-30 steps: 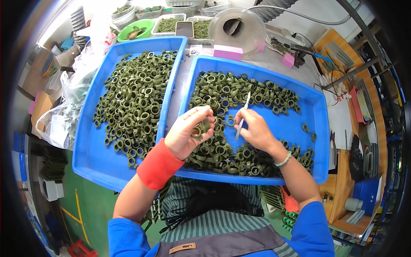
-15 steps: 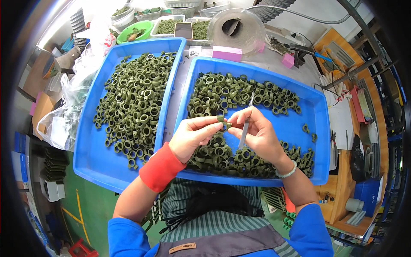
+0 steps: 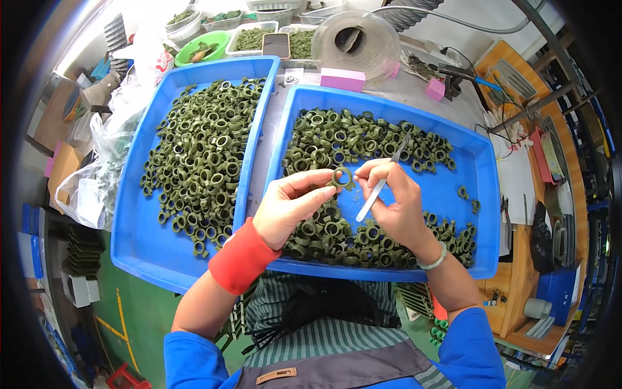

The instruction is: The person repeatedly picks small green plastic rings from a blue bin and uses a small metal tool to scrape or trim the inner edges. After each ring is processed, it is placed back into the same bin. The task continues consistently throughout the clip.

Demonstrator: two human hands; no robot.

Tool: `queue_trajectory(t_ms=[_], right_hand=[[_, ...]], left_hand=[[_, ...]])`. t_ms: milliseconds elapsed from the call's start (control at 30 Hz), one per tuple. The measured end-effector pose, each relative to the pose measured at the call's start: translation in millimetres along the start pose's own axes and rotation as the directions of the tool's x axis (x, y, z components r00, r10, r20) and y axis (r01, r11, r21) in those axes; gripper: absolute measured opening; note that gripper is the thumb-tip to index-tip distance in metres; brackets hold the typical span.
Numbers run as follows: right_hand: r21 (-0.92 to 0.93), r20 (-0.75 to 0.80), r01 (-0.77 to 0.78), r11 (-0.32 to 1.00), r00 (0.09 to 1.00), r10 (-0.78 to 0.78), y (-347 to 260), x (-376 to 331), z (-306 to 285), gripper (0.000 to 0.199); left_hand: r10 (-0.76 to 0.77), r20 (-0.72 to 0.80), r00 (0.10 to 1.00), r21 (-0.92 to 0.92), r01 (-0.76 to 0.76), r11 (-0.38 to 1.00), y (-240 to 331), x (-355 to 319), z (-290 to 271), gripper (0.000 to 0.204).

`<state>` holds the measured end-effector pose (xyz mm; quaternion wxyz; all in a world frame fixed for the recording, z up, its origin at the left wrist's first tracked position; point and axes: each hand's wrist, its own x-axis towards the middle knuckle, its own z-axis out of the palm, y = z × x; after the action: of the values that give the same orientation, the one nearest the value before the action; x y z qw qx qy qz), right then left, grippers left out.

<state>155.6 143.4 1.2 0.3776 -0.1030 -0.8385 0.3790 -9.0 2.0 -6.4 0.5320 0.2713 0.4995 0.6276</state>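
Between the thumb and fingers of my left hand [image 3: 295,202] a green plastic ring [image 3: 350,178] is pinched, its round opening facing me. My right hand [image 3: 400,202] grips a slim metal scalpel [image 3: 368,203]; its pointed end slants up and away, its flat handle end comes out below the fingers. Ring and right fingertips are close together but look apart. Both hands are above the right blue tray [image 3: 487,194], where many similar green rings [image 3: 337,240] lie in heaps along the far and near sides.
A second blue tray [image 3: 133,249], piled with green rings [image 3: 207,142], stands at the left. Behind the trays are a phone [image 3: 276,45], a pink block [image 3: 343,80], a green bowl [image 3: 203,48] and a large translucent drum [image 3: 382,48]. Plastic bags [image 3: 107,172] lie at the far left.
The ring in my left hand has turned so its opening now faces me. My right hand has drawn slightly right, away from the ring, and the scalpel is tilted more.
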Motion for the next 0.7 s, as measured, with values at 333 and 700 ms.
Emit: queue_trajectory(t_ms=[333,700], right_hand=[[-0.235,0.564,-0.195,0.952,0.771,0.297,14,-18,3,0.032],[0.518,0.181,-0.360,0.776,0.933,0.311,-10,14,-36,0.031]], left_hand=[[0.077,-0.027,0.997,0.030,-0.077,0.997,-1,-1,1,0.031],[0.134,0.061,0.989,0.230,-0.145,0.962,-6,1,-2,0.023]])
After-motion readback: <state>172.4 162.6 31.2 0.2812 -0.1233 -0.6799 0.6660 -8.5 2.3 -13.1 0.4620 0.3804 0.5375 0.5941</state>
